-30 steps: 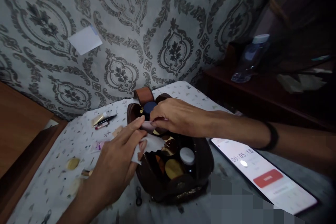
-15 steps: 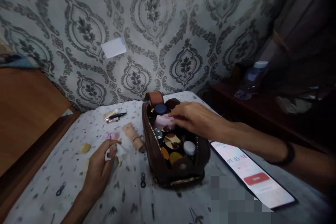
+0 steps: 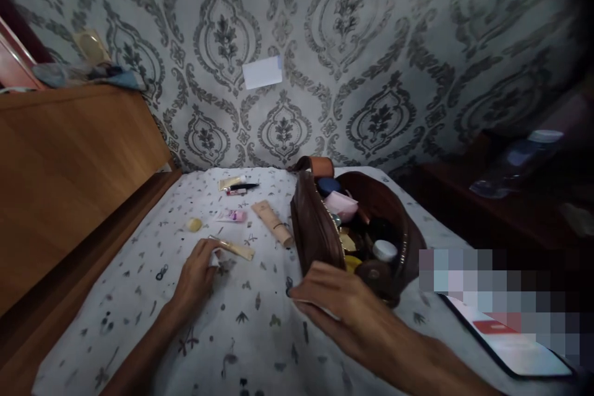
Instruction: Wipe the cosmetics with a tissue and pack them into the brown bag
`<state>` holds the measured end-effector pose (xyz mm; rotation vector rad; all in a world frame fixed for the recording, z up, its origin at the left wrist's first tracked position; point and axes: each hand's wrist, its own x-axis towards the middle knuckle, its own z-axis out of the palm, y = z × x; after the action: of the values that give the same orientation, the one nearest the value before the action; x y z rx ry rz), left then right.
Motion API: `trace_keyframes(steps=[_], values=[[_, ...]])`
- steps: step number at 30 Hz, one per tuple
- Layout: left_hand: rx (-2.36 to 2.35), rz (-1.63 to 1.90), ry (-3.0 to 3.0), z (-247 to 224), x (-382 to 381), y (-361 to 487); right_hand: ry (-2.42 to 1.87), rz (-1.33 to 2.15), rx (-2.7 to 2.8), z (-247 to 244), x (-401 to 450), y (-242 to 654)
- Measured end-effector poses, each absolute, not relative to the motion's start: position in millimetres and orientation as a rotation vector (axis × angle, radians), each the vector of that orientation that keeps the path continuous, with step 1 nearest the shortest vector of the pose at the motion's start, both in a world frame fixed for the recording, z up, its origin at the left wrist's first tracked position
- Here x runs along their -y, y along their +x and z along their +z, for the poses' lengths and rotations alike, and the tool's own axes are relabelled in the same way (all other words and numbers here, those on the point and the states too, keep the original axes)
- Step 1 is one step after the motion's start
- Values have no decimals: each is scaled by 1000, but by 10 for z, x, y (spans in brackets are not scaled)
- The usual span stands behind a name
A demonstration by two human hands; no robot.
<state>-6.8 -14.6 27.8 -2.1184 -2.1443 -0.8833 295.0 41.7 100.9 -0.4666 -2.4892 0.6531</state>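
My left hand (image 3: 200,269) rests low over the bedsheet, fingers curled, fingertips at the near end of a small beige-gold tube (image 3: 236,249). The thumb side is partly hidden. My right hand (image 3: 331,300) hovers at the front left of a brown zippered toiletry bag (image 3: 313,223); its fingers are stretched out with nothing visible in them. Inside the unzipped bag sit a pink item (image 3: 341,205), a white-lidded jar (image 3: 385,251), a blue round lid (image 3: 328,186) and several other cosmetics. A larger beige squeeze tube (image 3: 273,223) lies left of the bag.
On the printed sheet (image 3: 260,346) lie a small pink-capped tube (image 3: 234,216), a round yellow item (image 3: 195,224) and a black pen-like stick (image 3: 245,186). A phone (image 3: 520,346) lies at the right. A wooden board (image 3: 74,179) borders the left; a plastic bottle (image 3: 515,164) stands far right.
My right hand has left the bag's inside and come forward and left. The small beige-gold tube now shows beside my left hand. The bag gapes wider, and the view has turned left.
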Motion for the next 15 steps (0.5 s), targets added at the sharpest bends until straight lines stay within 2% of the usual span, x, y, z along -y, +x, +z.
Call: trace_keyframes(steps=[5,10,15], values=[[1942,-671,-2216,54,235,-152,-593,972,2342,472,-418,2410],[1834,-655,-2198,-161,202,-276,-817,1399,1994,9,-626,1947],[1838,-744,-2255,-192,220,-340,-852,1402,1829,-229,-684,1835]])
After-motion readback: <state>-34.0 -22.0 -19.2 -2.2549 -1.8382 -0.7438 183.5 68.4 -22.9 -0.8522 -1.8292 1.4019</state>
